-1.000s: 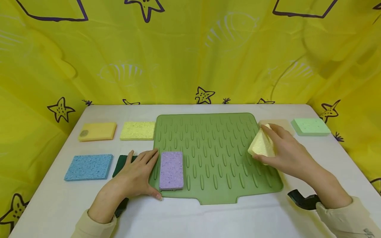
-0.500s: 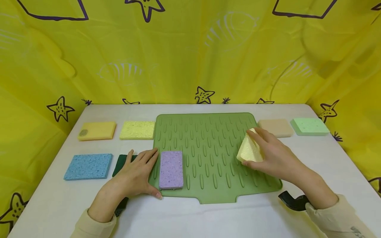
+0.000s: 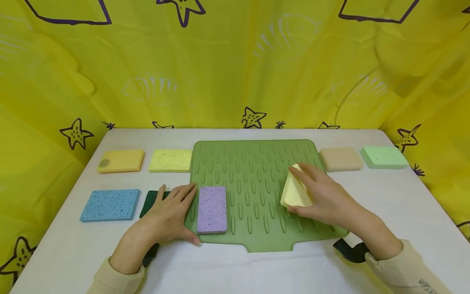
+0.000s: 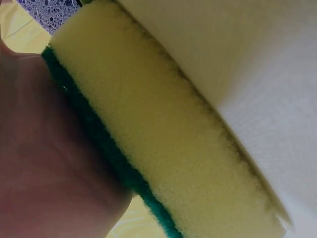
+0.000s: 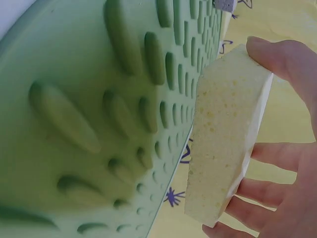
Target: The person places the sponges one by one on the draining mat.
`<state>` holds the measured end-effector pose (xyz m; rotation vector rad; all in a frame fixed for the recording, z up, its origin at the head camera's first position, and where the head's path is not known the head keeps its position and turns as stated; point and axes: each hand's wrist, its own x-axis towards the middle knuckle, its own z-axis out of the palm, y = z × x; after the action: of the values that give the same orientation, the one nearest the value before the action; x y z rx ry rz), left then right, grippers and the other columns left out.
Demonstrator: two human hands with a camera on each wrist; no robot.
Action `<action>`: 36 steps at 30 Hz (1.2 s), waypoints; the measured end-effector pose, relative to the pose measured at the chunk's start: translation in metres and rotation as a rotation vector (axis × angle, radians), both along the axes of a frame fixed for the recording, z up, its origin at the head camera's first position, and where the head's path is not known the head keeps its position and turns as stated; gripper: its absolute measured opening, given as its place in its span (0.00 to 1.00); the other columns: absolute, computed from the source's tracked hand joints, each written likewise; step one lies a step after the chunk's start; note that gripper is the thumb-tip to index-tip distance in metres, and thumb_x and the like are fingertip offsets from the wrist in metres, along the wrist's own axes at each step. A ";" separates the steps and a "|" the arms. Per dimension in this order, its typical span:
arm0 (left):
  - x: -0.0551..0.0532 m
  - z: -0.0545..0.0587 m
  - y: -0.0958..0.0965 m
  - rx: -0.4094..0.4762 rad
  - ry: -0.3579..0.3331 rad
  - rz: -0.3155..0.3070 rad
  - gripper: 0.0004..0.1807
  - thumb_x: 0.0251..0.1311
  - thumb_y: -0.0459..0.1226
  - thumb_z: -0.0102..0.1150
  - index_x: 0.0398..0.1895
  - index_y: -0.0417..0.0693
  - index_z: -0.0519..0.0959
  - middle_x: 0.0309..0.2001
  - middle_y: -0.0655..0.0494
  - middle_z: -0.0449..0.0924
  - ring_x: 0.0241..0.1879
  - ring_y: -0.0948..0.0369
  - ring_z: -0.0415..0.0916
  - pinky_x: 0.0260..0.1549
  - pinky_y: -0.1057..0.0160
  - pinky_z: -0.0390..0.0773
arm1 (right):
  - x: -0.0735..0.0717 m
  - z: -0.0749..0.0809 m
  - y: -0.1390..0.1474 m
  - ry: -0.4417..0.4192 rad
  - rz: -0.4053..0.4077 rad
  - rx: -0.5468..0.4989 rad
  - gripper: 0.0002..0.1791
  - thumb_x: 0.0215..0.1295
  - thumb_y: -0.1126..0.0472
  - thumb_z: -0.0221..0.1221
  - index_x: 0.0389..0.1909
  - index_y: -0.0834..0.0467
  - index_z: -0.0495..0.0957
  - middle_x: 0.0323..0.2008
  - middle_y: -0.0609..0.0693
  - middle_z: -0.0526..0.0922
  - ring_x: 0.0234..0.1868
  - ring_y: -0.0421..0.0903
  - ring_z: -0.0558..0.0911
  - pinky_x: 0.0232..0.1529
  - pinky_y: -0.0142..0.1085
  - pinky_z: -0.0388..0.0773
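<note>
My right hand [image 3: 324, 197] holds a pale yellow sponge [image 3: 295, 192] tilted over the right half of the green ribbed drying mat [image 3: 257, 239]. In the right wrist view, thumb and fingers grip this sponge [image 5: 223, 134] by its edges, close over the mat [image 5: 64, 114]. My left hand [image 3: 167, 216] rests with spread fingers at the mat's left edge. Partly hidden beneath it is a scouring sponge [image 3: 148, 203] with a dark green top; the left wrist view shows its yellow foam side [image 4: 148, 119]. A purple sponge [image 3: 212, 210] lies on the mat beside the left thumb.
Left of the mat are a blue sponge [image 3: 110, 205], an orange-yellow sponge [image 3: 123, 161] and a speckled yellow sponge [image 3: 170, 160]. A beige sponge [image 3: 340, 159] and a mint green sponge [image 3: 384, 157] sit at back right. A yellow curtain [image 3: 220, 61] hangs behind the white table [image 3: 227, 273].
My right hand has carried the pale yellow sponge leftward and slightly nearer over the mat, uncovering the beige sponge. The left hand and the purple sponge stay in place.
</note>
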<state>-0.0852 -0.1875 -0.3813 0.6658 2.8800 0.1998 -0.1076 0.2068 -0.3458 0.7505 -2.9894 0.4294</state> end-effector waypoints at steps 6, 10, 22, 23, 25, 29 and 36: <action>0.000 0.000 0.000 0.001 -0.006 0.005 0.75 0.25 0.75 0.68 0.76 0.39 0.57 0.77 0.45 0.54 0.75 0.46 0.54 0.68 0.26 0.45 | 0.001 0.001 -0.007 -0.002 0.028 -0.005 0.53 0.50 0.41 0.71 0.75 0.54 0.59 0.71 0.64 0.63 0.69 0.65 0.65 0.61 0.64 0.70; 0.001 0.001 0.000 0.001 -0.012 0.005 0.75 0.25 0.75 0.68 0.76 0.39 0.57 0.77 0.45 0.54 0.75 0.46 0.54 0.68 0.26 0.45 | 0.001 0.001 -0.011 0.002 0.050 -0.007 0.54 0.49 0.40 0.72 0.75 0.54 0.60 0.71 0.64 0.63 0.69 0.65 0.66 0.64 0.63 0.67; 0.001 0.001 0.001 0.009 -0.019 0.007 0.75 0.25 0.75 0.69 0.76 0.39 0.57 0.77 0.45 0.54 0.75 0.46 0.54 0.68 0.26 0.45 | 0.002 0.000 -0.030 -0.015 0.127 0.013 0.55 0.47 0.39 0.72 0.75 0.53 0.60 0.73 0.62 0.62 0.69 0.64 0.68 0.65 0.61 0.69; 0.001 0.001 0.001 0.008 -0.021 0.007 0.75 0.25 0.75 0.69 0.76 0.39 0.57 0.77 0.45 0.54 0.75 0.46 0.54 0.68 0.26 0.45 | 0.003 0.000 -0.031 -0.013 0.134 0.010 0.55 0.47 0.39 0.72 0.75 0.53 0.60 0.72 0.62 0.63 0.69 0.64 0.68 0.64 0.60 0.70; 0.001 0.000 0.001 0.005 -0.021 0.008 0.75 0.25 0.75 0.68 0.76 0.39 0.57 0.77 0.45 0.54 0.75 0.46 0.54 0.68 0.26 0.45 | 0.003 0.000 -0.034 -0.011 0.148 0.009 0.55 0.47 0.39 0.72 0.75 0.53 0.60 0.72 0.62 0.63 0.69 0.63 0.69 0.64 0.60 0.71; 0.001 0.000 0.001 0.003 -0.015 0.009 0.76 0.24 0.75 0.68 0.76 0.39 0.57 0.77 0.45 0.54 0.75 0.46 0.54 0.68 0.26 0.45 | 0.004 0.000 -0.040 -0.017 0.171 0.015 0.56 0.48 0.37 0.71 0.76 0.52 0.59 0.73 0.59 0.62 0.70 0.61 0.68 0.65 0.58 0.70; 0.000 0.001 0.001 0.006 -0.015 0.010 0.75 0.25 0.74 0.70 0.76 0.38 0.57 0.77 0.45 0.54 0.75 0.46 0.54 0.68 0.26 0.45 | 0.004 -0.003 -0.052 -0.014 0.221 0.012 0.58 0.48 0.37 0.71 0.76 0.56 0.57 0.73 0.61 0.62 0.71 0.61 0.66 0.69 0.57 0.66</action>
<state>-0.0850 -0.1869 -0.3804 0.6477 2.8707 0.2138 -0.1035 0.1547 -0.3491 1.0885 -2.9345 0.4253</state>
